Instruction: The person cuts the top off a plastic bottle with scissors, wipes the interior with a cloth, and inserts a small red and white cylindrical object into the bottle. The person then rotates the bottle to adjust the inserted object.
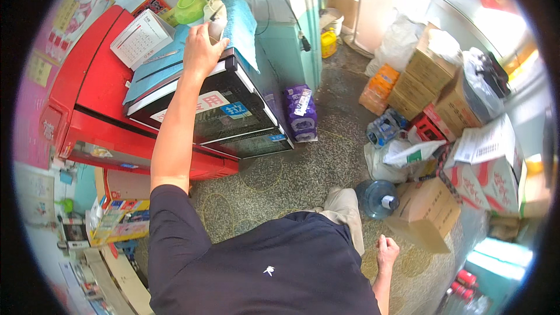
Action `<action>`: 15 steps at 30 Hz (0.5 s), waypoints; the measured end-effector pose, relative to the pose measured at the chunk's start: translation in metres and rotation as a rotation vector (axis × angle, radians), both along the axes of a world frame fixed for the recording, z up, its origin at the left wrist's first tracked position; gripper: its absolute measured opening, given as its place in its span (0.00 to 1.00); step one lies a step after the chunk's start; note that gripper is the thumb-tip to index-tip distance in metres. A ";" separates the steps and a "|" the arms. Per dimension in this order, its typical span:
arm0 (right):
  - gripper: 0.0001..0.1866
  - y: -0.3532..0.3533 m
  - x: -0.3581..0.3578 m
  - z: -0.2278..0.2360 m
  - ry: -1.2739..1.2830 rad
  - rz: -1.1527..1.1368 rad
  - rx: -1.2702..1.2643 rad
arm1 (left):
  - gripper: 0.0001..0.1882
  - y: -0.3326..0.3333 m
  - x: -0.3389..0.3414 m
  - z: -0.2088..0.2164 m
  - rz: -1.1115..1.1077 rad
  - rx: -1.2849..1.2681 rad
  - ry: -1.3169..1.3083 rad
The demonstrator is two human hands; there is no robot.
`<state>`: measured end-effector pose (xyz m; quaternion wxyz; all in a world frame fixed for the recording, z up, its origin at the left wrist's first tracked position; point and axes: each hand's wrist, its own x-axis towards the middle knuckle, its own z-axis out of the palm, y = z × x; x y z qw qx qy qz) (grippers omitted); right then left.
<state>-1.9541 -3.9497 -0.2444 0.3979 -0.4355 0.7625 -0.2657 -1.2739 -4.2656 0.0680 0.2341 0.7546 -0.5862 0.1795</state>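
My left arm stretches up to the top of a black-fronted cabinet (251, 134). There my left hand (203, 52) is closed around a pale cup-like container (217, 22), thumb on its right and fingers on its left. Its exact kind is hard to make out. Right beside it are a green bowl (191, 8) and a light blue cloth (240, 23) draped over the cabinet. A white desk calendar (142, 39) stands to the left of the hand. Low on the right, my right hand (387, 251) hangs with its fingers curled in; whatever they may hold is hidden.
A red cabinet (99, 81) adjoins the black one on the left. Purple wrapped packs (301, 114) stand on the floor at its right side. Further right are stacked cardboard boxes (423, 73), a big blue water bottle (378, 199) and an open carton (426, 213).
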 end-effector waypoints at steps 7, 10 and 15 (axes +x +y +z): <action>0.17 0.138 0.008 0.023 0.117 -0.194 -0.077 | 0.36 -0.010 0.028 -0.021 0.110 0.038 0.299; 0.16 0.173 0.025 0.045 0.187 -0.200 -0.144 | 0.38 0.015 0.027 -0.015 0.246 0.027 0.218; 0.15 0.265 0.064 0.049 0.237 -0.295 -0.194 | 0.35 0.090 -0.036 -0.037 0.006 -0.237 0.049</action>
